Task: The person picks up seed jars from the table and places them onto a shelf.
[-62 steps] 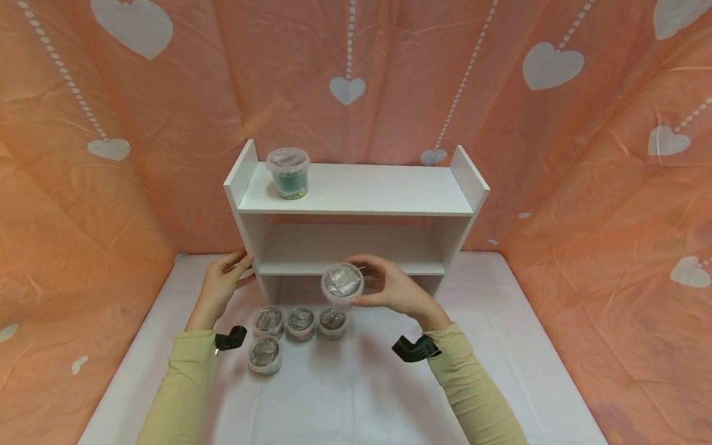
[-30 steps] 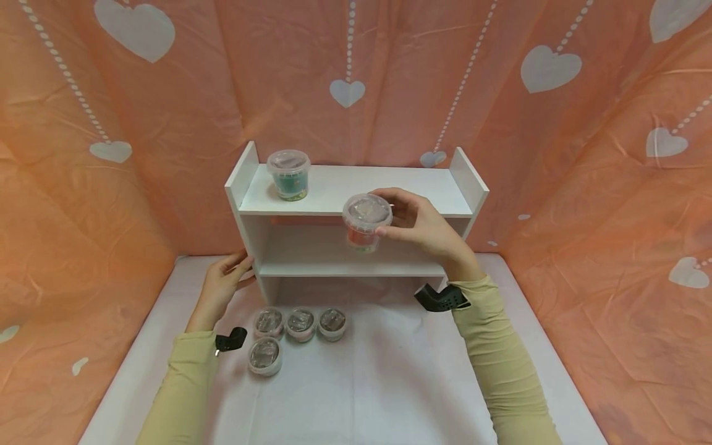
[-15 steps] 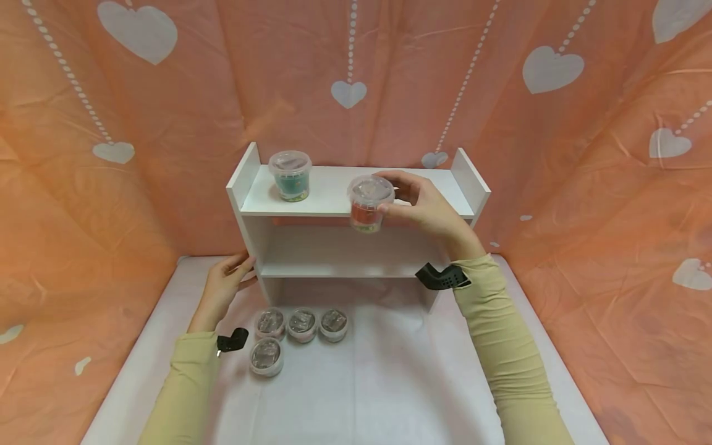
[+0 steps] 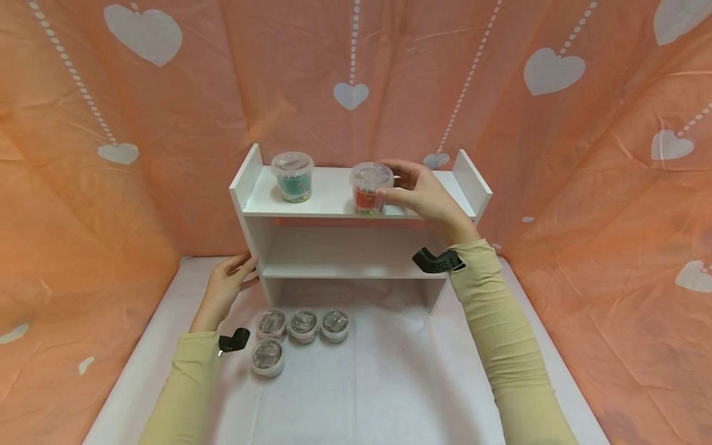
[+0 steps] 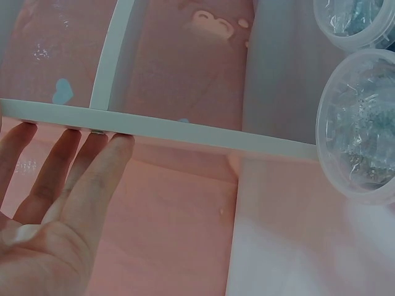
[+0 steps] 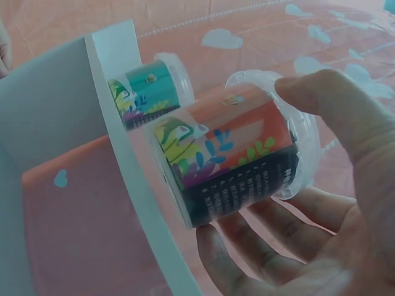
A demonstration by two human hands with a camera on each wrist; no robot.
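Observation:
My right hand (image 4: 419,190) grips a lidded clear plastic tub with a red label (image 4: 367,196), thumb on one side and fingers on the other. It is upright at the front edge of the top board of a white shelf unit (image 4: 328,214); I cannot tell whether its base touches the board. In the right wrist view the same red tub (image 6: 225,154) shows printed leaves and dark text. To its left on the top board stands a similar tub with a green label (image 4: 294,184). My left hand (image 4: 225,285) rests its straight fingertips (image 5: 121,145) against the unit's left side panel.
Several more lidded tubs (image 4: 303,325) stand on the white-covered table in front of the unit's left half, one of them (image 4: 267,356) nearer me. An orange curtain with white hearts (image 4: 350,96) surrounds the table. The unit's middle board (image 4: 350,271) lies below the right hand.
My right hand has lifted the red-labelled tub from just above the table tubs, past the middle board, up to the top board. The left hand stays at the side panel.

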